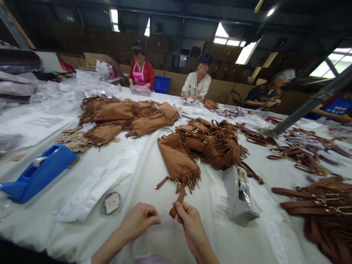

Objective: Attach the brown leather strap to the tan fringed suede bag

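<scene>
My right hand [190,224] pinches the end of a short brown strap [178,204] that leads up to a brown fringed suede bag [177,161] lying on the white table cover [154,154]. My left hand [139,220] hovers just left of it, fingers curled with fingertips together; whether anything small sits between them is not visible. A small gold clasp [177,182] joins strap and bag.
A white tape dispenser [238,194] stands right of my hands, a blue one [38,172] at far left. Clear bags [93,187] and a round tin [111,202] lie left. Heaps of fringed bags [129,115], brown straps [324,205]. Several people work across the table.
</scene>
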`<state>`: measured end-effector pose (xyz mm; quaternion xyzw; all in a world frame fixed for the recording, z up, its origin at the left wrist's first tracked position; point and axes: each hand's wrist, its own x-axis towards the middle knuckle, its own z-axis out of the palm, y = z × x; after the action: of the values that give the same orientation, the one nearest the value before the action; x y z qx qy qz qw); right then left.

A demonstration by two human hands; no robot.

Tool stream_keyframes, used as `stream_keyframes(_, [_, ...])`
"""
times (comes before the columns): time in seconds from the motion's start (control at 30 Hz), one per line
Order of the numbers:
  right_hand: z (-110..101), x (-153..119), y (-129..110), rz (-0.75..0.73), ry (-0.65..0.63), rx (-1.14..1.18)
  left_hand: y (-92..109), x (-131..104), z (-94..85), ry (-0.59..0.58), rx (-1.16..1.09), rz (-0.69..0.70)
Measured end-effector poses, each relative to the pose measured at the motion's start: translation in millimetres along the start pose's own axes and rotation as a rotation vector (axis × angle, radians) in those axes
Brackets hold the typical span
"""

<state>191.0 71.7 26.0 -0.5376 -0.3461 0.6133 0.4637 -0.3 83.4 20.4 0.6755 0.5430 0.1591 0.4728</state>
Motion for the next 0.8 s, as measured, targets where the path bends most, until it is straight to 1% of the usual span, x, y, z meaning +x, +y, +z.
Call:
stream_keyframes(0.13, [5.9, 0.7, -4.7, -0.025, 0.033, -0.099, 4.8, -2.3, -4.0, -0.037, 0.077, 0.071])
stream_keyframes(0.23, [8.7, -1.8, -9.7, -0.042, 0.034, -0.128, 6.3, -3.0, -6.1, -0.051, 0.103, 0.101])
stream_keyframes(0.4, [11.3, -5.0, -15.1, -0.027, 0.013, -0.125, 6.0, -0.1, -5.4, -0.068, 0.09, 0.11])
stream_keyframes(0.63, [11.3, -2.6, -14.9, -0.031, 0.041, -0.182, 7.4, 1.1, -8.1, -0.085, 0.063, 0.096])
stream_keyframes(0.8, [13.9, 0.4, -11.5, -0.007, 0.0, -0.181, 8.1, 0.8, -8.7, -0.087, 0.025, 0.093])
